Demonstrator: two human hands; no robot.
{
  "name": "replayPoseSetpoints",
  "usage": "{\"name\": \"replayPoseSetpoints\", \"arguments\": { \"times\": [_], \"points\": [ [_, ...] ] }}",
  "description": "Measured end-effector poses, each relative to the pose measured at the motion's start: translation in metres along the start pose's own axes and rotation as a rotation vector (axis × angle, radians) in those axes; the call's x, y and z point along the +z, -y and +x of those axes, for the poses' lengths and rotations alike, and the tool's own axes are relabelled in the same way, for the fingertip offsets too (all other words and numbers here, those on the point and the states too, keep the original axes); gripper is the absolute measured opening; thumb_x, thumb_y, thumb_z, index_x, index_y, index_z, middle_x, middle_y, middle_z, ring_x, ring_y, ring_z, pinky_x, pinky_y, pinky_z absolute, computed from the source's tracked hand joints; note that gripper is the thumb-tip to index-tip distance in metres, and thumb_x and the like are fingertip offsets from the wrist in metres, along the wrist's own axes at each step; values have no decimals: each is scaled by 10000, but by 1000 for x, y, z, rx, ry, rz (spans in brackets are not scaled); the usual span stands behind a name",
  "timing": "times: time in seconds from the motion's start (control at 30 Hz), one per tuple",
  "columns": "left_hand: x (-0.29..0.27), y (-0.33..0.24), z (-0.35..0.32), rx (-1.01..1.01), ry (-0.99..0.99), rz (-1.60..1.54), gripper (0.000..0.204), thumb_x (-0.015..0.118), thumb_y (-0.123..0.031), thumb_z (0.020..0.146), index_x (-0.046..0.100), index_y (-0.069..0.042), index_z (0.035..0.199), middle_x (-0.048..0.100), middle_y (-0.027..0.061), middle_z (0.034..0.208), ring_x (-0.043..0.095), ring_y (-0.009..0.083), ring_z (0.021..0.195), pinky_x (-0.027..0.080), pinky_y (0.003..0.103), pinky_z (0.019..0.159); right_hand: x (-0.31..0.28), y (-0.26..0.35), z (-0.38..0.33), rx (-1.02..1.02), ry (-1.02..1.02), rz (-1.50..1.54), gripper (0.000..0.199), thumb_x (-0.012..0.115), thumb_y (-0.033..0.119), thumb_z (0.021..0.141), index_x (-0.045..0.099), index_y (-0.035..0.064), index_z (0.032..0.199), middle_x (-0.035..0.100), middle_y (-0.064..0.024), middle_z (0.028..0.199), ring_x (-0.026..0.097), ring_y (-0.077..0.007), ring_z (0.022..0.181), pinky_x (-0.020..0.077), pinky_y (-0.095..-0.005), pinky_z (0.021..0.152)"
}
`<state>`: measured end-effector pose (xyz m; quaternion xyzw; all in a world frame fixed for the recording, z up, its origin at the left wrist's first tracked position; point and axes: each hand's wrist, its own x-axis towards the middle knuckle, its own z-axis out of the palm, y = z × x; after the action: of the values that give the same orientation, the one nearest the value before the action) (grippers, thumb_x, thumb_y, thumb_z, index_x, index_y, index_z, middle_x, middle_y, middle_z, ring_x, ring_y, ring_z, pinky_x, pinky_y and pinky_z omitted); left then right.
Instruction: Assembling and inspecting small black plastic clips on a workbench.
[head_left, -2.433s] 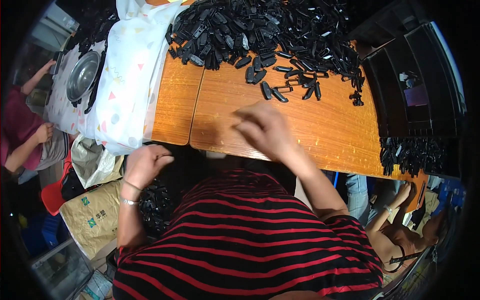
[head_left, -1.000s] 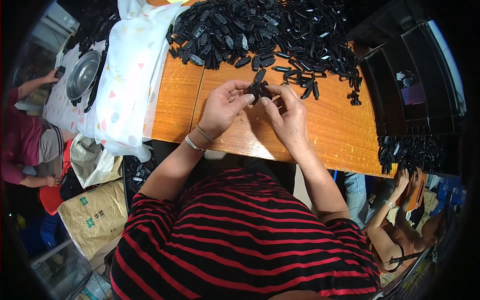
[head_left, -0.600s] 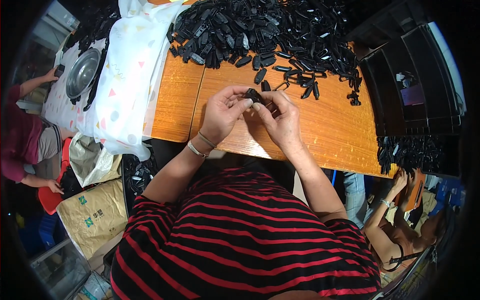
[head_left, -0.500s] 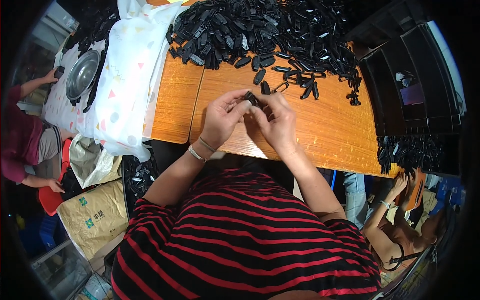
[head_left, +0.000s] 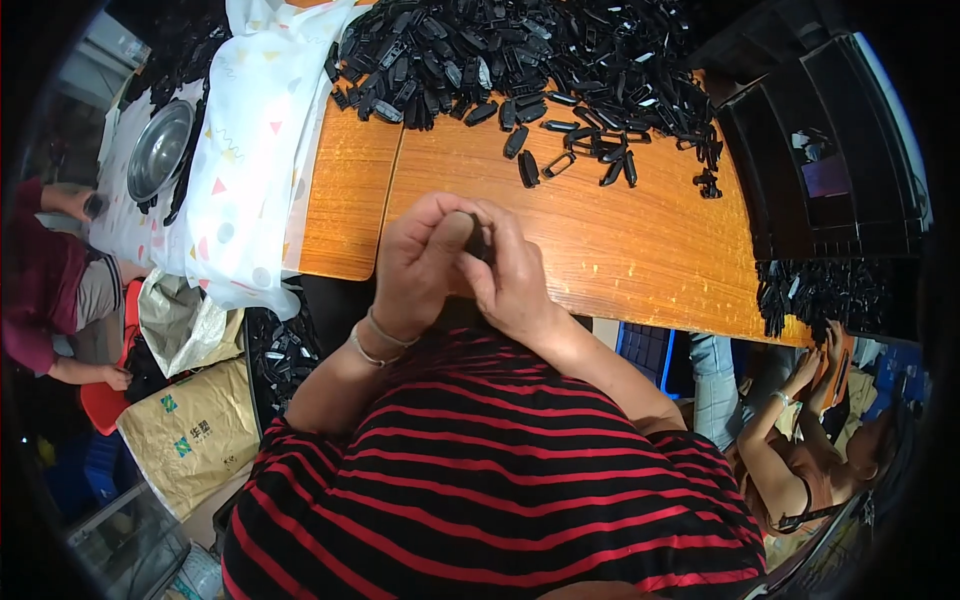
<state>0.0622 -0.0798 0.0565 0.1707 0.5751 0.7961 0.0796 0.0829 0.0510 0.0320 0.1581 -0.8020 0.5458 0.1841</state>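
Observation:
Between my two hands, close to my body at the table's near edge, is a small black plastic part (head_left: 480, 240), mostly covered by fingers. My left hand (head_left: 420, 255) is closed with its thumb pressed on the part. Closed around the other side of it is my right hand (head_left: 512, 275). Beyond them on the wooden table (head_left: 640, 245) lie a few loose pieces: a solid black piece (head_left: 528, 169) and an open black frame (head_left: 559, 165). A large pile of black plastic parts (head_left: 450, 60) covers the far side.
A patterned white cloth (head_left: 250, 170) covers the table's left part, with a metal bowl (head_left: 161, 150) past it. Black stacked trays (head_left: 830, 170) stand at right beside more black parts (head_left: 815, 295). Co-workers sit on both sides. A brown sack (head_left: 195, 435) rests lower left.
Both hands have drawn back toward my body and left, still holding the black part, and have come closer together. The co-worker's hand at left has shifted slightly.

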Motion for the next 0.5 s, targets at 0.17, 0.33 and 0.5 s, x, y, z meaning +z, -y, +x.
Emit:
{"name": "replayPoseSetpoints", "arguments": {
  "times": [0.17, 0.33, 0.5],
  "points": [
    [-55, -24, -27, -388, -101, 279, 262, 427, -224, 1033, 596, -43, 946, 585, -4, 787, 516, 45, 679, 404, 186, 596, 6, 0, 9, 152, 487, 87, 433, 724, 128, 817, 562, 68, 1213, 651, -127, 853, 659, -297, 781, 512, -353, 652],
    [-138, -72, -85, -521, 105, 1378, 198, 678, -121, 840, 676, 1, 996, 689, 133, 932, 666, 274, 855, 500, 330, 806, -36, -44, 16, -29, 285, -195, 225, 727, 139, 812, 682, 48, 1012, 662, -118, 868, 659, -267, 766, 523, -348, 667],
    [-89, -50, -28, -47, 3, 1235, 191, 678, -20, 792, 674, -42, 982, 660, 131, 928, 644, 335, 858, 514, 371, 729, -95, -70, 45, -49, 239, -661, 253, 682, -11, 766, 673, 35, 1014, 612, -130, 937, 644, -315, 748, 535, -390, 630]
  ]
}}
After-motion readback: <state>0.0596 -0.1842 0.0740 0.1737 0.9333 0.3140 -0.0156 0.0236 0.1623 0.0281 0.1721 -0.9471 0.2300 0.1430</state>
